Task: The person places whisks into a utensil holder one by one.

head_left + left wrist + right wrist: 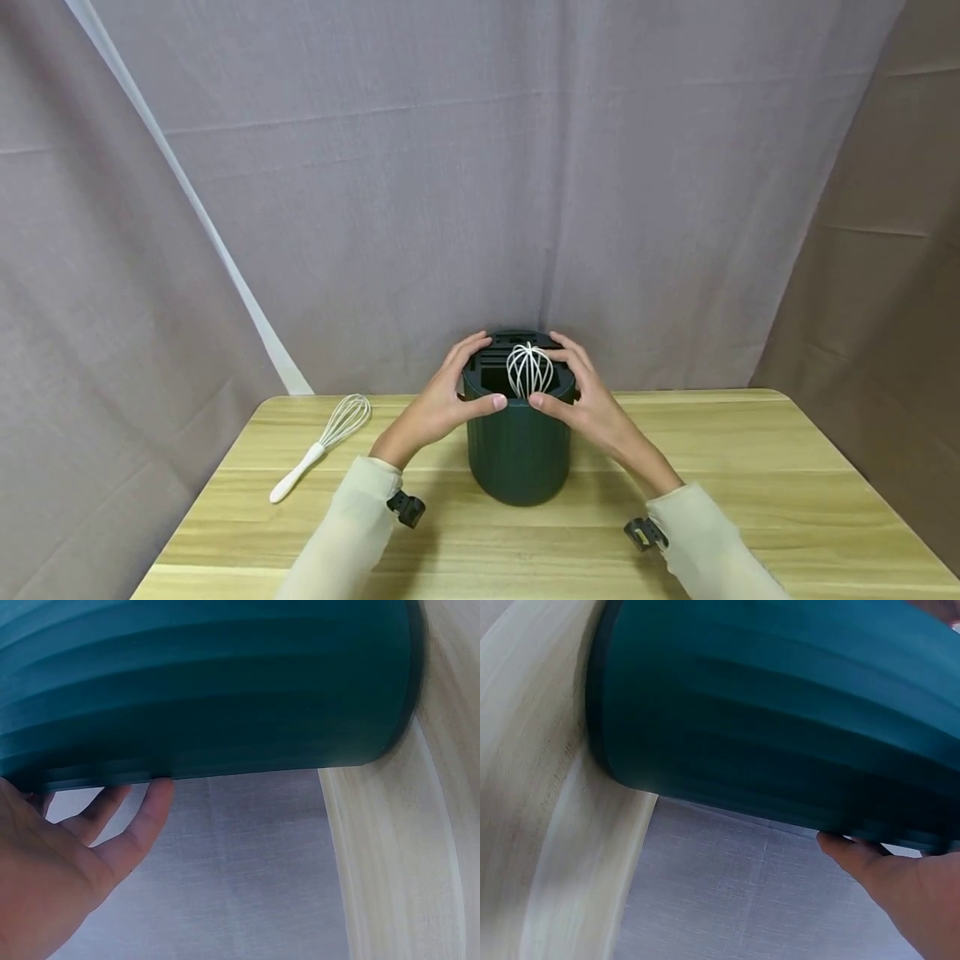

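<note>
A dark green ribbed utensil holder [517,454] stands upright on the wooden table [750,483]. A white whisk head [529,370] sticks up out of a slot in its top. My left hand [442,400] grips the holder's rim from the left, thumb on the near side, fingers curled over the far edge. My right hand [588,400] grips the rim from the right in the same way. The wrist views show the holder's wall [202,682] [780,712] close up, with the left fingers [142,817] and a right fingertip [847,851] wrapped round its top edge.
A second whisk [322,442] with a white handle lies on the table to the left of the holder. Grey cloth [480,167] hangs behind and to both sides. The table's back edge runs just behind the holder.
</note>
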